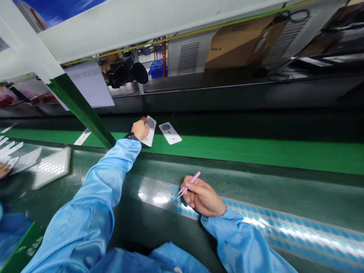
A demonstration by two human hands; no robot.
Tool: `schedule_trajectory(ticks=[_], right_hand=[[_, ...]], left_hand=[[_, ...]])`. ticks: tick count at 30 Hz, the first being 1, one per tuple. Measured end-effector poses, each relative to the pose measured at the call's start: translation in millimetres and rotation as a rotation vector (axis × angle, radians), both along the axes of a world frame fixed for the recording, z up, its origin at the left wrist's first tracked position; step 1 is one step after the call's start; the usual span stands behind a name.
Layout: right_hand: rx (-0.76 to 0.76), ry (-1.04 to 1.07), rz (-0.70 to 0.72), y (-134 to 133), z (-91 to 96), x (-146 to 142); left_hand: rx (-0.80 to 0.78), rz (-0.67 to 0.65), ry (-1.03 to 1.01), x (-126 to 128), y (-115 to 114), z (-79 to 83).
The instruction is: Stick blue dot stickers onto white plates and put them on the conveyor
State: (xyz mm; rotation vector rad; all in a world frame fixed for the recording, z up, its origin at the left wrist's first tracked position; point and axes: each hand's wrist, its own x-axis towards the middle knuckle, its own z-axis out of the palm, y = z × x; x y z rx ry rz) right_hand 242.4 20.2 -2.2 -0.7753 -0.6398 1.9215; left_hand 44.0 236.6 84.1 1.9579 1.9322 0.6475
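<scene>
The right hand (pixel 203 197) is closed around pink tweezers (pixel 189 183), resting on a shiny strip (pixel 284 227) of blue dots on the bench. The left hand (pixel 140 129) reaches out to the green belt (pixel 256 149), fingers gripping a white plate (pixel 149 132); a second plate (pixel 170 133) lies just beside it.

White plate (pixel 150 133): flat, oblong, rounded corners, with a grey circular mark near its far end. It lies on the green belt strip, partly covered by the left hand (pixel 140 129), which rests on it. Pink tweezers (pixel 189 183): slim, held in the right hand (pixel 202 197), rear end pointing up and away, tips angled down at the sticker strip (pixel 256 223), a glossy liner carrying rows of small blue round dots.
</scene>
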Motion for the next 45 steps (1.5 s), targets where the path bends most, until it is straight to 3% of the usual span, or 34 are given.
schedule_trajectory(ticks=[4,11,16,20,24,29,33,45], right_hand=[[0.018,-0.025,0.011,1,2.6,-1],[0.027,-0.128,0.006,0,16.9,-5],[0.069,-0.292,-0.037,-4,33.7,-4],[0.132,-0.665,-0.092,-10,46.2,-3],[0.146,-0.940,-0.014,-11,45.7,-6],[0.087,-0.957,0.069,-8,32.4,-10],[0.054,-0.977,0.047,-8,24.4,-9],[-0.021,-0.980,0.055,-6,24.9,-10]], left_hand=[[-0.008,-0.068,-0.185,-20,-62,-3.3],[-0.180,-0.109,-0.446,-49,-192,-39.4],[-0.363,-0.110,-0.504,-51,-247,-59.2],[-0.392,-0.140,-0.310,-50,-258,-61.1],[-0.419,-0.227,-0.125,-51,-251,-54.6],[-0.471,-0.328,0.048,-51,-247,-52.6],[-0.468,-0.405,0.190,-48,-249,-58.1],[-0.402,-0.513,0.312,-46,-254,-61.8]])
